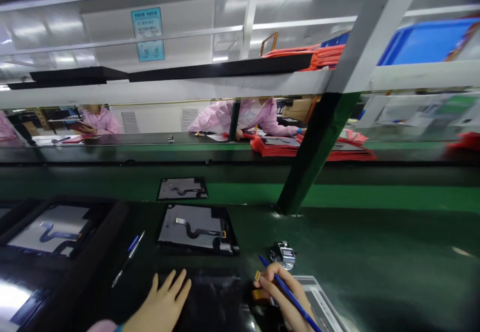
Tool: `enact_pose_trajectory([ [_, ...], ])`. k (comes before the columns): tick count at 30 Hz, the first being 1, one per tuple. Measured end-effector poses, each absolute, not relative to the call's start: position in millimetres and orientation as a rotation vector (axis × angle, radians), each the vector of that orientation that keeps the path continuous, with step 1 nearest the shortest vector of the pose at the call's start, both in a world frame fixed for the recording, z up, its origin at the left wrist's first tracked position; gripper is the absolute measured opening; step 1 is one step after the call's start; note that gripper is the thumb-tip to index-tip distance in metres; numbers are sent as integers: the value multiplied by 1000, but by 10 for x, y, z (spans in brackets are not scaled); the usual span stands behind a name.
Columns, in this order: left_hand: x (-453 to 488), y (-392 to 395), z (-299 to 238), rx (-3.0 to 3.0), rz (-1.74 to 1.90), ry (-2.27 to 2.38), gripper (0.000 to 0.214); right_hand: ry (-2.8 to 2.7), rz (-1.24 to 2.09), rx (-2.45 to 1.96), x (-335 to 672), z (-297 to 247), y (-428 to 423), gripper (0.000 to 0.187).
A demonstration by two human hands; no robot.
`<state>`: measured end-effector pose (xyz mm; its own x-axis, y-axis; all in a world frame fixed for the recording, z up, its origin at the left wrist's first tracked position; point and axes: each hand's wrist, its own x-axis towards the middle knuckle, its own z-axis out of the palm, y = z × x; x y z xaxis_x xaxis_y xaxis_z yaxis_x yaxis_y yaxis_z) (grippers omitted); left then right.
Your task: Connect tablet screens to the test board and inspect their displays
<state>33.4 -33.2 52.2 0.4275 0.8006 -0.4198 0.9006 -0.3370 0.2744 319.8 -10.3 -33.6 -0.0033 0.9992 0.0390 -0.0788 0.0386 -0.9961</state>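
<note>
My left hand (pixel 163 304) lies flat on the dark bench near the bottom edge, fingers spread, holding nothing. It rests beside a dark panel (pixel 210 304) that sits between my two hands. My right hand (pixel 283 297) is closed round a blue pen (pixel 288 294) and also pinches a small yellow-tipped piece (pixel 258 276) at the panel's right side. Just beyond my hands lies a screen panel with a black flex cable (pixel 197 228). A small metal tally counter (pixel 283 253) stands right behind my right hand.
A black tray with another panel (pixel 56 229) sits at left, a loose blue pen (pixel 129 257) beside it. A further panel (pixel 182 188) rides the green belt. A dark slanted post (pixel 315 152) rises at centre right. People in pink coats work opposite, with red trays (pixel 285 147).
</note>
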Motion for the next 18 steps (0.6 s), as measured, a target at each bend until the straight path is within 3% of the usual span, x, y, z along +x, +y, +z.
enact_pose_trajectory([
  [5, 394, -424, 401, 2256, -394, 1451, 146, -1102, 1158, -1108, 3202, -222, -111, 41],
  [9, 413, -230, 452, 2412, -217, 1507, 146, -998, 1166, -1067, 3223, -158, -77, 42],
  [11, 400, -251, 555, 2450, 14, 1604, 124, -947, 1199, -1028, 3228, -115, -106, 42],
  [15, 348, -576, 769, 2611, 568, 1759, 36, -867, 1243, -993, 3249, -14, -316, 31],
  [16, 334, -690, 776, 2700, 676, 1740, 28, -862, 1241, -992, 3256, 2, -368, 30],
  [18, 307, -912, 693, 2881, 835, 1622, 36, -865, 1236, -986, 3261, 9, -411, 30],
])
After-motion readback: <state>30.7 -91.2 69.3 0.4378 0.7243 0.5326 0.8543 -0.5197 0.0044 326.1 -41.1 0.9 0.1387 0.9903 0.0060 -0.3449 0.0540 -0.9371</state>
